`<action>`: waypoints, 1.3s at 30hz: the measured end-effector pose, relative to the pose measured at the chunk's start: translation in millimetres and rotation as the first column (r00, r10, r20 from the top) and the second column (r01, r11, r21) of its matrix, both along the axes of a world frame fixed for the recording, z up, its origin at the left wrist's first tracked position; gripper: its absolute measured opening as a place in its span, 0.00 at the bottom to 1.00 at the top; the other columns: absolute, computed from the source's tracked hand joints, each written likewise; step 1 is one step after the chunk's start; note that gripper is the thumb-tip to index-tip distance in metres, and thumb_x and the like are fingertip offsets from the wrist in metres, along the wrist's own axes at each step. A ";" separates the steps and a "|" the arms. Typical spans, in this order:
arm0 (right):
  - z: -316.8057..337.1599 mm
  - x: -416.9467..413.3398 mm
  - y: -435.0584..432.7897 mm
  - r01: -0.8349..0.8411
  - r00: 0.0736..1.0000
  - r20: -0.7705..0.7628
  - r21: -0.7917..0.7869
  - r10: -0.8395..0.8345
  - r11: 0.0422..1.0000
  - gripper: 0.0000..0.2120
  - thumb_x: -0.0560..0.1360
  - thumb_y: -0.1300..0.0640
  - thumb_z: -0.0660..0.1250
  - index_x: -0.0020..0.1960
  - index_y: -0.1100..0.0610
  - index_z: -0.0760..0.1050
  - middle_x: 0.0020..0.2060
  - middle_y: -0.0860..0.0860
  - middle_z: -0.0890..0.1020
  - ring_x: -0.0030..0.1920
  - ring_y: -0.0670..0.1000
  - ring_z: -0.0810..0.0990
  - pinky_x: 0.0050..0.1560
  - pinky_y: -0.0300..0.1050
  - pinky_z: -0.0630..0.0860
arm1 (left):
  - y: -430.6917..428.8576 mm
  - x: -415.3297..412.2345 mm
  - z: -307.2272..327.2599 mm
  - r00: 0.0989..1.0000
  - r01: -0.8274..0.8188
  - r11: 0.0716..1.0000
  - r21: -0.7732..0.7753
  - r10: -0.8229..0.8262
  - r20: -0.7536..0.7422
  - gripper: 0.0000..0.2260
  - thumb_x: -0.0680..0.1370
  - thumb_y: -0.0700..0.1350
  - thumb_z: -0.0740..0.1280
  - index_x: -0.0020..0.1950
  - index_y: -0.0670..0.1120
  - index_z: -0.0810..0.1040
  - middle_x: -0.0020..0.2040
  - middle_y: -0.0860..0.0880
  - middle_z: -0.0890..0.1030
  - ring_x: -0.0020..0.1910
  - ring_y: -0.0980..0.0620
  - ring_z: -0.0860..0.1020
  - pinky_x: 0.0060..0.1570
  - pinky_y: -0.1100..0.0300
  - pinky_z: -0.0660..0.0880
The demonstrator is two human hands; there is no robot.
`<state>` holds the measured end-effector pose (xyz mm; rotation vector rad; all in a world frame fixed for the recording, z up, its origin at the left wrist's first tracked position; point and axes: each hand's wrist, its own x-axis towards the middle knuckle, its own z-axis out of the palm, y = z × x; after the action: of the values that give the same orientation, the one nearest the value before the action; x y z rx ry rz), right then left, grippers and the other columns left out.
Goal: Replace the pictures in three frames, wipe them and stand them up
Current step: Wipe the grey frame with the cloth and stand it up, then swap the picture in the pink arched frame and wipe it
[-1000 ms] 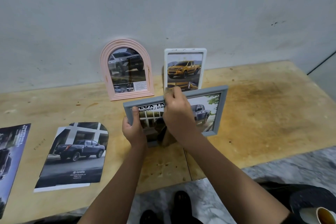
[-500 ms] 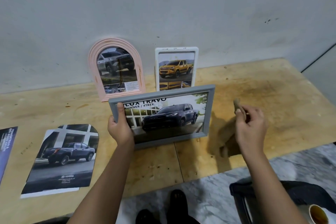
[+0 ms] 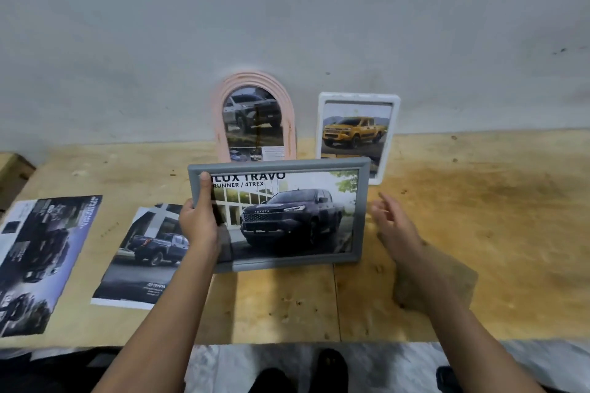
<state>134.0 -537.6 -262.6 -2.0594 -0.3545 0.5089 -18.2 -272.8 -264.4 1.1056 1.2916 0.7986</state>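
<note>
Frames of three kinds are on the wooden surface [image 3: 479, 201]. A pink arched frame [image 3: 255, 118] and a white frame [image 3: 357, 134] stand upright side by side at the back, close against the pale wall [image 3: 287, 9]. The pink one shows a silver pickup, the white one a yellow pickup.

In front of them a grey frame [image 3: 287, 217] is held upright in landscape, facing the person, with a dark Toyota pickup and large lettering behind its glass. It hides the lower edges of the two behind. I cannot tell whether its bottom rail rests on the surface or hangs just above it.

The left hand [image 3: 199, 223] grips the frame's left rail, thumb laid up the front and fingers wrapped behind. The right hand [image 3: 396, 226] is just beside the right rail, fingers loose and spread, holding nothing; it is blurred, and it seems to be apart from the frame.

A brown cloth [image 3: 459, 281] lies flat on the surface under the right forearm. To the left two loose prints lie flat: an arch-topped truck print [image 3: 150, 252] near the left wrist, and a darker print [image 3: 38, 258] at the edge of the surface.
</note>
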 end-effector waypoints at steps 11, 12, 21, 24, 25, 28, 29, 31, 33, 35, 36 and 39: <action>69.7 -6.3 244.8 -0.413 0.900 0.190 0.084 0.392 0.907 0.08 0.76 0.64 0.65 0.51 0.55 0.68 0.38 0.49 0.71 0.36 0.47 0.70 0.37 0.37 0.68 | 184.9 -83.4 92.9 0.997 -0.079 0.966 0.245 0.076 0.023 0.27 0.67 0.73 0.61 0.44 0.50 0.74 0.42 0.50 0.77 0.42 0.51 0.75 0.44 0.54 0.71; 74.0 -9.0 268.4 -0.415 0.894 0.217 0.073 0.392 0.907 0.08 0.76 0.64 0.64 0.51 0.55 0.68 0.38 0.49 0.71 0.36 0.47 0.70 0.36 0.37 0.68 | 201.9 -86.5 98.9 0.998 -0.068 0.959 0.276 0.070 0.001 0.23 0.72 0.70 0.58 0.47 0.50 0.75 0.44 0.51 0.78 0.44 0.52 0.76 0.46 0.55 0.70; 55.7 -21.2 445.4 -0.307 0.890 0.262 -0.264 0.374 0.914 0.06 0.76 0.64 0.62 0.52 0.61 0.67 0.47 0.59 0.77 0.43 0.55 0.72 0.41 0.44 0.66 | 379.8 -97.9 48.8 0.973 0.144 0.970 0.194 -0.104 -0.205 0.51 0.63 0.81 0.45 0.67 0.44 0.70 0.64 0.42 0.75 0.63 0.43 0.74 0.66 0.46 0.67; 48.3 -15.5 463.2 -0.238 0.898 0.273 -0.358 0.344 0.903 0.10 0.74 0.66 0.63 0.54 0.65 0.68 0.50 0.63 0.77 0.49 0.62 0.76 0.41 0.45 0.66 | 410.3 -83.8 18.8 0.968 0.186 0.971 0.154 -0.154 -0.198 0.52 0.61 0.82 0.45 0.66 0.42 0.70 0.62 0.41 0.77 0.61 0.43 0.75 0.64 0.44 0.69; 46.3 -14.5 465.6 -0.220 0.900 0.276 -0.380 0.337 0.898 0.10 0.73 0.67 0.63 0.54 0.65 0.68 0.50 0.64 0.77 0.49 0.63 0.76 0.41 0.46 0.67 | 412.0 -78.6 18.6 0.964 0.201 0.969 0.143 -0.170 -0.203 0.52 0.61 0.81 0.45 0.65 0.41 0.71 0.60 0.41 0.77 0.60 0.42 0.75 0.63 0.45 0.70; 42.4 -13.4 466.6 -0.181 0.905 0.267 -0.459 0.330 0.870 0.10 0.72 0.67 0.63 0.53 0.66 0.67 0.49 0.64 0.77 0.49 0.63 0.76 0.39 0.45 0.66 | 412.7 -64.2 16.7 0.964 0.212 0.971 0.108 -0.189 -0.190 0.51 0.63 0.80 0.46 0.67 0.40 0.68 0.63 0.40 0.75 0.63 0.42 0.73 0.64 0.45 0.69; 41.2 -13.0 465.9 -0.170 0.909 0.261 -0.480 0.325 0.861 0.10 0.72 0.67 0.63 0.53 0.66 0.67 0.49 0.64 0.77 0.49 0.63 0.76 0.39 0.45 0.66 | 412.9 -60.9 13.5 0.962 0.217 0.972 0.088 -0.198 -0.186 0.51 0.63 0.80 0.46 0.69 0.41 0.66 0.66 0.41 0.73 0.65 0.42 0.71 0.66 0.44 0.67; 38.0 -12.2 464.8 -0.150 0.917 0.251 -0.502 0.310 0.851 0.11 0.73 0.67 0.63 0.54 0.65 0.67 0.49 0.64 0.77 0.48 0.63 0.76 0.39 0.46 0.67 | 414.3 -55.6 4.5 0.966 0.215 0.976 0.036 -0.207 -0.157 0.54 0.59 0.82 0.48 0.72 0.43 0.62 0.69 0.41 0.69 0.68 0.42 0.69 0.67 0.42 0.66; 32.6 -11.7 465.8 -0.137 0.922 0.250 -0.505 0.296 0.852 0.10 0.74 0.66 0.62 0.55 0.65 0.67 0.49 0.63 0.77 0.48 0.63 0.76 0.40 0.48 0.70 | 413.8 -50.1 -0.5 0.970 0.209 0.978 -0.008 -0.208 -0.127 0.51 0.63 0.79 0.49 0.73 0.43 0.60 0.70 0.40 0.68 0.68 0.41 0.68 0.67 0.41 0.66; 26.9 -14.1 466.1 -0.112 0.928 0.257 -0.499 0.271 0.859 0.09 0.75 0.66 0.60 0.55 0.65 0.67 0.49 0.63 0.77 0.48 0.63 0.77 0.41 0.49 0.71 | 411.8 -43.5 1.8 0.974 0.198 0.980 -0.011 -0.198 -0.107 0.39 0.73 0.71 0.49 0.72 0.42 0.60 0.68 0.40 0.69 0.67 0.41 0.69 0.66 0.42 0.67; 24.9 -16.1 466.3 -0.091 0.930 0.269 -0.488 0.249 0.868 0.09 0.75 0.66 0.60 0.55 0.65 0.67 0.48 0.63 0.77 0.48 0.63 0.77 0.41 0.49 0.71 | 412.9 -39.2 1.3 0.977 0.185 0.983 -0.010 -0.185 -0.109 0.35 0.76 0.67 0.49 0.71 0.42 0.61 0.68 0.40 0.70 0.65 0.42 0.70 0.66 0.44 0.67; 21.1 -21.6 465.2 -0.042 0.930 0.311 -0.436 0.194 0.899 0.08 0.75 0.66 0.59 0.54 0.65 0.68 0.47 0.63 0.78 0.46 0.64 0.77 0.41 0.50 0.71 | 421.9 -28.4 -7.1 0.980 0.151 0.989 0.003 -0.149 -0.129 0.29 0.79 0.62 0.49 0.70 0.42 0.61 0.63 0.43 0.71 0.62 0.44 0.71 0.58 0.50 0.69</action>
<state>112.3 -72.5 -241.5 -2.5733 -0.6301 0.3064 -46.7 149.1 -271.5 1.2659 1.2930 0.6325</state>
